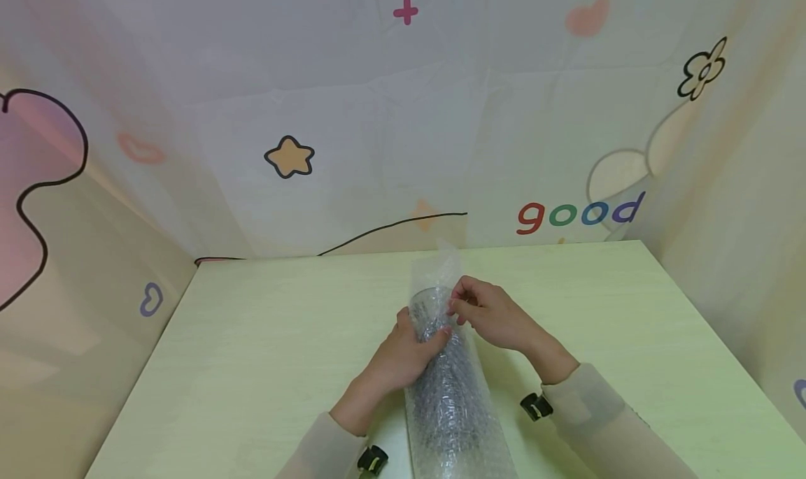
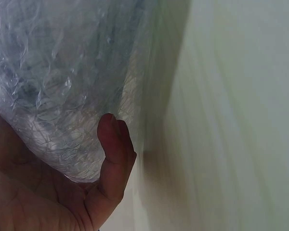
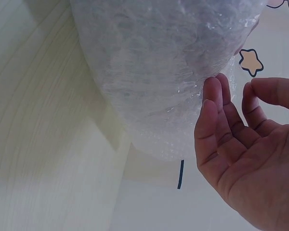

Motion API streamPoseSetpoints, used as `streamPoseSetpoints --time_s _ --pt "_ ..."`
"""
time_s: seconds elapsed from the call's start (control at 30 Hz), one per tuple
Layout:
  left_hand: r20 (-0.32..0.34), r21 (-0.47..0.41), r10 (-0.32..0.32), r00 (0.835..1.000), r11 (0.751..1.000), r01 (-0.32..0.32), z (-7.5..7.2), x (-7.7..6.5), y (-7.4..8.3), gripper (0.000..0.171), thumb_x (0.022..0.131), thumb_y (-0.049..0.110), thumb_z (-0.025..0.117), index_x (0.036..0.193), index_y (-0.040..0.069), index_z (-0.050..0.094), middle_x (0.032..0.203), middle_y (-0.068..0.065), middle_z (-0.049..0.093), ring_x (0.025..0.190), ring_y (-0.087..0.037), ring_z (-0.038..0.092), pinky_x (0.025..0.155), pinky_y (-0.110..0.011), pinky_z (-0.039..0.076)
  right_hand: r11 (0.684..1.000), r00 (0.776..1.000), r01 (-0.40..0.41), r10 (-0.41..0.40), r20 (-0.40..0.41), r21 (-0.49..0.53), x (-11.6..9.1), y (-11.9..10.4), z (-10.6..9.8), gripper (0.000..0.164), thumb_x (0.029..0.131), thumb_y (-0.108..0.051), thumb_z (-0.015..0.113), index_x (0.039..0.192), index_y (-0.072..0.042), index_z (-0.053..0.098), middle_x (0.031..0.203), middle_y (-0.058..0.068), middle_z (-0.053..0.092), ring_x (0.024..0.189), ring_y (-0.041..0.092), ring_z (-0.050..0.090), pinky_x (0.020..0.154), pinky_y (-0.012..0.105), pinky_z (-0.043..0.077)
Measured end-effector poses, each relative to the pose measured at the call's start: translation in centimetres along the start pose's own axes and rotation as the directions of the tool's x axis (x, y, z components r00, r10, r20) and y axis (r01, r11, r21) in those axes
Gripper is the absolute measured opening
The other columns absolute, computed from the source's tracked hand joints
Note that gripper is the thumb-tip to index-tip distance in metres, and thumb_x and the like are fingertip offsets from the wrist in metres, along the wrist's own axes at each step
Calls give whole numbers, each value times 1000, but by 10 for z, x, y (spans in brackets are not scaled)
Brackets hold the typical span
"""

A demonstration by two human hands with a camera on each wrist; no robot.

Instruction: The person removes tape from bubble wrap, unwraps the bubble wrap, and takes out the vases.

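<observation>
A long bundle in clear bubble wrap [image 1: 450, 402] lies on the table, reaching the lower edge of the head view. Something grey and rounded shows dimly through the layers; its kind cannot be told. Near the upper end my left hand [image 1: 406, 353] grips the bundle, thumb across the top and fingers round the left side. The right hand [image 1: 494, 315] is at the wrap's upper right, thumb and index finger pinched together at its edge. In the right wrist view its other fingers [image 3: 212, 127] are bent against the wrap.
A pale yellow-green table [image 1: 271, 346] extends on both sides of the bundle. Behind it hangs a printed cloth [image 1: 365, 115] with a star and the word "good". A loose flap of bubble wrap [image 1: 434, 269] sticks out past the bundle's far end.
</observation>
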State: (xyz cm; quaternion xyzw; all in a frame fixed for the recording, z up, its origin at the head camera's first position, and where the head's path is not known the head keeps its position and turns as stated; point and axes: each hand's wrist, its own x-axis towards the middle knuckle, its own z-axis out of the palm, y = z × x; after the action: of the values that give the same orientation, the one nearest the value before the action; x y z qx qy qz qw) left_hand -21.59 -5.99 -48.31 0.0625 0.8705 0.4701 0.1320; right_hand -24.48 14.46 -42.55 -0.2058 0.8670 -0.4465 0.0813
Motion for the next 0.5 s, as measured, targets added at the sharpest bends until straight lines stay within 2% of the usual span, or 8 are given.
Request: streamPoseSetpoints --time_s 0.5 --pt "1 3 4 1000 1000 -4 0 1 -2 110 96 71 54 162 -5 9 161 -30 36 137 -44 51 102 -61 51 1000 1000 7 -7 -1 3 -1 -2 0 10 107 -15 55 102 -9 61 101 8 73 87 24 66 65 29 46"
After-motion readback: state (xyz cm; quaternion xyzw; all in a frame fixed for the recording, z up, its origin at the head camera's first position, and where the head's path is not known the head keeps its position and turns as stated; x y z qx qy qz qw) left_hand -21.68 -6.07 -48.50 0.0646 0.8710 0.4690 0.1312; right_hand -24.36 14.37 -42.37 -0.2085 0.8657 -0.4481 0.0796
